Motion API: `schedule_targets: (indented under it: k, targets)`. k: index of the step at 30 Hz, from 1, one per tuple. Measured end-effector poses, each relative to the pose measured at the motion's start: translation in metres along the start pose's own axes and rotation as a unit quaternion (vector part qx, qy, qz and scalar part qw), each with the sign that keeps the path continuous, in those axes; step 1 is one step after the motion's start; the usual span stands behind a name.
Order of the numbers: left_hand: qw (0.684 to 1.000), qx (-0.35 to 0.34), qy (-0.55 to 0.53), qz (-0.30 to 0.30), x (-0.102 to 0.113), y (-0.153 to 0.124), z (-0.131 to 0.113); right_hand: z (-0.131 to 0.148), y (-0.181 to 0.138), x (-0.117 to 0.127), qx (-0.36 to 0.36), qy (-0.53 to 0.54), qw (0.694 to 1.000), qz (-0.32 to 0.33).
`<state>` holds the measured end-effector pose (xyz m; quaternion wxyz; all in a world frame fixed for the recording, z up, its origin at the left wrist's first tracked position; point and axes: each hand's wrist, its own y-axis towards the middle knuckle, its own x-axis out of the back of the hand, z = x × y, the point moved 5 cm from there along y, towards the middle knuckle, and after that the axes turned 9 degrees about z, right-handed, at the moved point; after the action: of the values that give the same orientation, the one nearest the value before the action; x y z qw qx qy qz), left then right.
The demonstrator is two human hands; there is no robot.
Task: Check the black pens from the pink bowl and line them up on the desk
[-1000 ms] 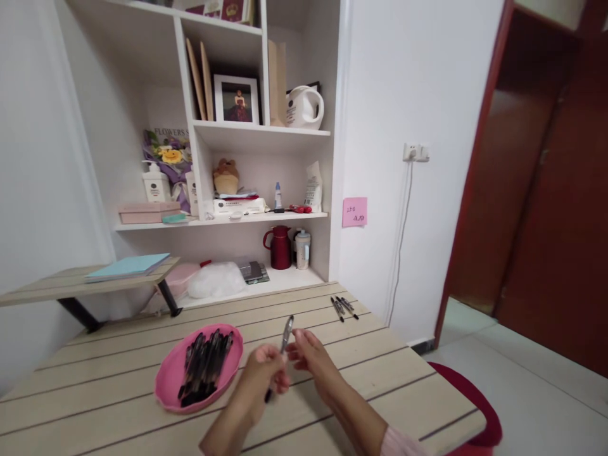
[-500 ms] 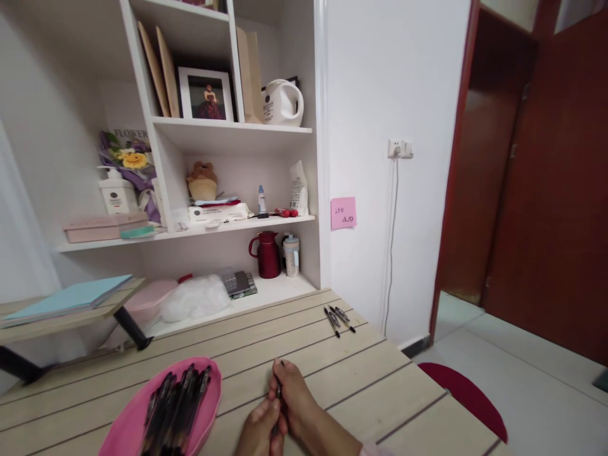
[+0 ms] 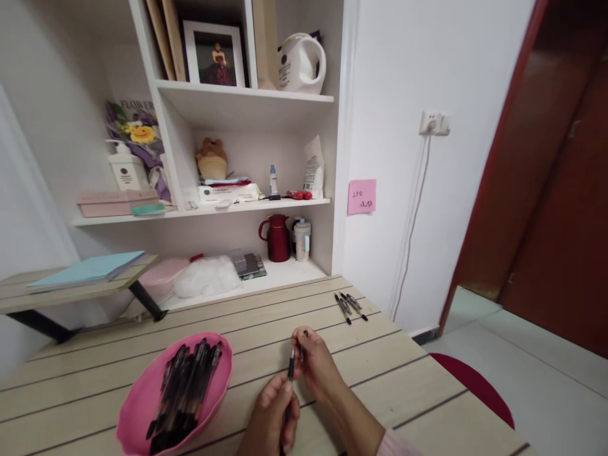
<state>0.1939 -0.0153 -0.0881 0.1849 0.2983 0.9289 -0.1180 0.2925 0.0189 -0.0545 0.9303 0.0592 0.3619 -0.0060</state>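
With left fingers (image 3: 284,394), gripped a dark pen (image 3: 291,368) tip-up toward the worktop's (image 3: 380,386) near edge, seemingly to leave the point exposed. With right fingers (image 3: 311,346), pinched a small dark piece (image 3: 304,337), possibly a cap, just beside. Spotted more pens (image 3: 187,386) in a pink bowl (image 3: 219,386) toward the left edge, presumably against rolling; loose pens (image 3: 342,308) near the far right corner. Noted striped planking, white shelves (image 3: 247,93) beyond the far edge, red seat (image 3: 475,386) past the right.

A pink oval dish (image 3: 127,408) at near left, a riser (image 3: 135,273) at far left and pens (image 3: 342,308) at far right are being carried by the grooved tabletop (image 3: 380,364).
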Motion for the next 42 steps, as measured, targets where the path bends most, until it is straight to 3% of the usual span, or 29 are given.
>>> schedule_targets:
  k: [4, 11, 17, 21, 26, 31, 37, 42]
  targets:
    - [0.999, -0.022, -0.002, -0.035, 0.006, 0.001, -0.006, -0.010, -0.005, -0.007, -0.047, -0.066, 0.996, 0.028]
    - [0.998, -0.010, 0.040, -0.052, 0.010, 0.002, -0.003, -0.003, -0.003, 0.002, -0.029, -0.223, 0.974, -0.006]
    - [0.999, -0.022, -0.040, 0.009, 0.004, -0.002, -0.005, -0.009, -0.005, -0.005, -0.072, -0.134, 0.986, 0.072]
    - [0.999, -0.024, -0.044, 0.014, 0.005, -0.001, -0.005, -0.009, -0.006, -0.003, -0.068, -0.158, 0.984, 0.047]
    - [0.997, -0.019, -0.069, 0.030, 0.004, 0.000, -0.004, -0.009, -0.008, -0.009, -0.103, -0.084, 0.987, 0.093]
    - [0.997, -0.020, -0.070, 0.041, 0.005, -0.001, -0.003, -0.008, -0.009, -0.005, -0.093, -0.101, 0.989, 0.059]
    - [0.996, -0.007, -0.072, 0.055, 0.004, -0.001, -0.004, -0.006, -0.009, -0.010, -0.093, -0.067, 0.987, 0.109]
    - [0.997, -0.012, -0.065, 0.042, 0.004, -0.001, -0.006, -0.008, -0.009, -0.007, -0.089, -0.099, 0.988, 0.076]
